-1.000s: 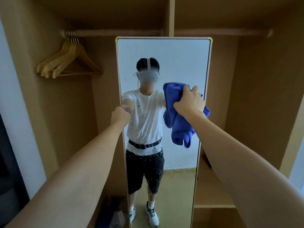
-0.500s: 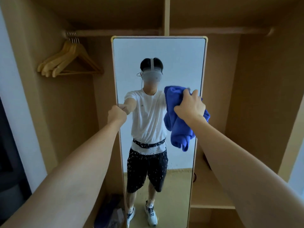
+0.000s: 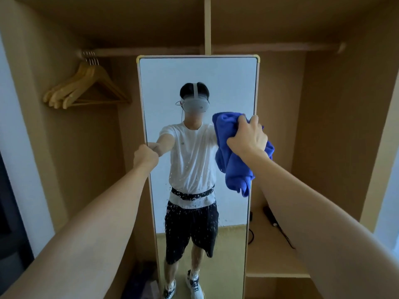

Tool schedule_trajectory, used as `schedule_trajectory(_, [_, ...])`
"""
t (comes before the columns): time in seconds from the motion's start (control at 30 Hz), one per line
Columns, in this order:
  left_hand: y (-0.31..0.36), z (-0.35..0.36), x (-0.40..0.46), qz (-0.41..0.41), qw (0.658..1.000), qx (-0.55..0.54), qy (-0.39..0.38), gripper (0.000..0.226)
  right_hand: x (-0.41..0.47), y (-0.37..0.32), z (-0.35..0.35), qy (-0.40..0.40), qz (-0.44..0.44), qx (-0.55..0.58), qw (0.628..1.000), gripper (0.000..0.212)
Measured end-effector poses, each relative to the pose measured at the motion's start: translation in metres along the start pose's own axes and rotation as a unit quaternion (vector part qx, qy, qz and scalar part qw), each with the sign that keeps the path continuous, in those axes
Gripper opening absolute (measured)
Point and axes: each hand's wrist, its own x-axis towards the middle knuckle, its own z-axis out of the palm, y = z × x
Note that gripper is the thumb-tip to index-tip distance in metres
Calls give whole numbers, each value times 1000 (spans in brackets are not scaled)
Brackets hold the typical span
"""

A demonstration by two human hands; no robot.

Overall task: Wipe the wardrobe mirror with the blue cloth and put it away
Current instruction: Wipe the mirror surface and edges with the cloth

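A tall framed mirror [image 3: 198, 83] stands upright in the middle of an open wooden wardrobe. Water droplets speckle its glass from mid-height downward. My right hand [image 3: 248, 139] grips a bunched blue cloth [image 3: 235, 169] and holds it against the glass near the mirror's right edge, at about mid-height. The cloth hangs down below my hand. My left hand [image 3: 145, 156] grips the mirror's left frame edge at a similar height. The mirror reflects a person in a white shirt and dark shorts.
Several wooden hangers [image 3: 86, 87] hang from the rail [image 3: 151, 51] at the upper left. A wooden shelf [image 3: 278, 251] at the lower right holds a dark device with a cable [image 3: 269, 215]. Dark folded items [image 3: 142, 283] lie on the wardrobe floor at the left.
The mirror has shifted left in view and now faces me more squarely. Both hands keep their grips; the cloth stays near the right edge.
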Motion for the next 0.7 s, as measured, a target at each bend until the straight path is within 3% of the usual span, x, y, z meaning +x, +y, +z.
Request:
schedule_trajectory(0.33, [2,0,-2,-5,999,28,14,40,-54,30,45,-127,54,-17,990,40])
schedule_trajectory(0.4, [2,0,-1,-2,1000,25,8,42,-42,25,31,-97,40,-15,994,40])
schedule_trajectory(0.53, [1,2,1,-3,1000,29,10,39,9,5,-13,39,9,12,999,42])
schedule_trajectory(0.7, [-1,4,5,4,1000,17,6,41,37,-2,-25,-8,8,-14,1000,49])
